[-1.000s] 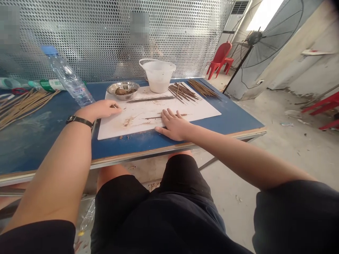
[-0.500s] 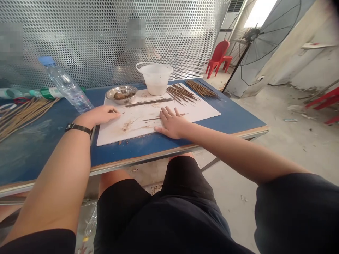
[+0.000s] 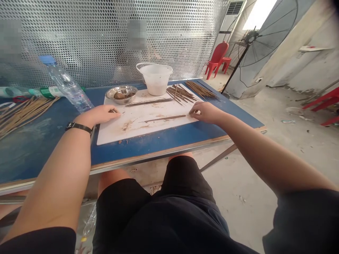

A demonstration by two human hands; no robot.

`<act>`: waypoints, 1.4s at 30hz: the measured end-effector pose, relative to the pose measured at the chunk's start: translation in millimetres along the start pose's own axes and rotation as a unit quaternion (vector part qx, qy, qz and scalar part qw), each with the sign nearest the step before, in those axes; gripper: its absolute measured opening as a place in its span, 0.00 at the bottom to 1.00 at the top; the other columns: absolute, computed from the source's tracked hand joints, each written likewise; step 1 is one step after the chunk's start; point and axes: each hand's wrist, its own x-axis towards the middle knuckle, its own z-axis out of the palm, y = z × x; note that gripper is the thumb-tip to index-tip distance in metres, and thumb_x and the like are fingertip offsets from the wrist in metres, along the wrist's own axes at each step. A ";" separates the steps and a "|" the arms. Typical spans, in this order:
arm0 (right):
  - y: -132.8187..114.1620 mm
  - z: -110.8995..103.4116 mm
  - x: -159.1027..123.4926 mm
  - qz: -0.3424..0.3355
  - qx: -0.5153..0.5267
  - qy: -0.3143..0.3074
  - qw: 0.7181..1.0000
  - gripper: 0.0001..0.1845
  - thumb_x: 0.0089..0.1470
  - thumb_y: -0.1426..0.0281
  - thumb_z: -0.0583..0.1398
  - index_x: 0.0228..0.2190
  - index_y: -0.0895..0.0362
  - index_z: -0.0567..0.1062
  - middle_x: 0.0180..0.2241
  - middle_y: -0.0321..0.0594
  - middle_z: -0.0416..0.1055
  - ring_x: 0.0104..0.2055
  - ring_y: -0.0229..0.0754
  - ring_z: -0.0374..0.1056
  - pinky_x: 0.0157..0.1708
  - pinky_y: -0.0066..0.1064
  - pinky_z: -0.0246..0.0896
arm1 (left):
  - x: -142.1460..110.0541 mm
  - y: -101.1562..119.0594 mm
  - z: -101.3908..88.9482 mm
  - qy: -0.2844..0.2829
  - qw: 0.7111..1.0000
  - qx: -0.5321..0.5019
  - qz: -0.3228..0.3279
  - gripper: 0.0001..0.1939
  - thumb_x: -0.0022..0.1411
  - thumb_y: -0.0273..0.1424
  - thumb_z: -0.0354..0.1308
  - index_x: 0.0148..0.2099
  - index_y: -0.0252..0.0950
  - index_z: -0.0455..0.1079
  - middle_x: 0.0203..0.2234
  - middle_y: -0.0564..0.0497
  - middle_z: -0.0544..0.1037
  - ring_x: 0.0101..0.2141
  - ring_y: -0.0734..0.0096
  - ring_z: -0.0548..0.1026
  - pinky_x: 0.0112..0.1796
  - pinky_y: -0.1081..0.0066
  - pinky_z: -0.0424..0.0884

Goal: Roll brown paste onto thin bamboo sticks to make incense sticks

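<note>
A brown-coated incense stick (image 3: 169, 117) lies across the white board (image 3: 111, 135), its thin tip toward the left. At its right end, my right hand (image 3: 205, 112) has thumb and fingers pinched on the thin bare end. My left hand (image 3: 102, 114) rests on the board's left edge with fingers curled; what they hold, if anything, is hidden. Behind the single stick lies a row of thin sticks (image 3: 149, 102). More brown-coated sticks (image 3: 182, 94) are spread at the board's back right. A metal bowl (image 3: 121, 88) holds a brown lump.
A white bucket (image 3: 156, 79) stands behind the board. Another bundle of sticks (image 3: 201, 89) lies at the far right of the blue table (image 3: 159, 135). On the left are a plastic bottle (image 3: 66, 84) and pale sticks (image 3: 29, 114). A perforated metal panel (image 3: 100, 42) borders the back.
My right hand was flat over the stick with fingers spread; it has moved right and closed on the stick's right end. More of the stick now shows. The left hand has stayed put.
</note>
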 end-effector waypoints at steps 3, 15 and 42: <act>-6.5 6.6 0.8 -0.017 -0.001 0.016 1.000 0.18 0.63 0.64 0.57 0.42 0.56 0.86 0.45 0.53 0.81 0.50 0.57 0.77 0.52 0.51 0.74 | 4.0 -3.4 1.6 0.009 1.000 0.000 0.001 0.37 0.55 0.66 0.58 0.54 0.45 0.79 0.59 0.42 0.82 0.53 0.42 0.80 0.42 0.62 0.74; -112.5 11.5 64.1 -0.089 -0.084 -0.036 0.992 0.21 0.65 0.72 0.55 0.51 0.63 0.84 0.55 0.58 0.79 0.59 0.63 0.73 0.55 0.51 0.71 | 2.4 -7.0 5.9 0.016 0.999 -0.019 0.036 0.33 0.58 0.60 0.58 0.55 0.43 0.80 0.58 0.42 0.82 0.52 0.45 0.80 0.43 0.63 0.73; -221.8 58.1 72.0 -0.137 -0.004 -0.155 0.978 0.64 0.66 0.34 0.30 0.77 0.77 0.44 0.80 0.63 0.32 0.82 0.68 0.25 0.78 0.64 0.25 | -6.1 4.9 5.1 0.002 0.999 -0.023 0.031 0.30 0.61 0.52 0.59 0.57 0.41 0.79 0.56 0.42 0.83 0.50 0.47 0.81 0.41 0.64 0.72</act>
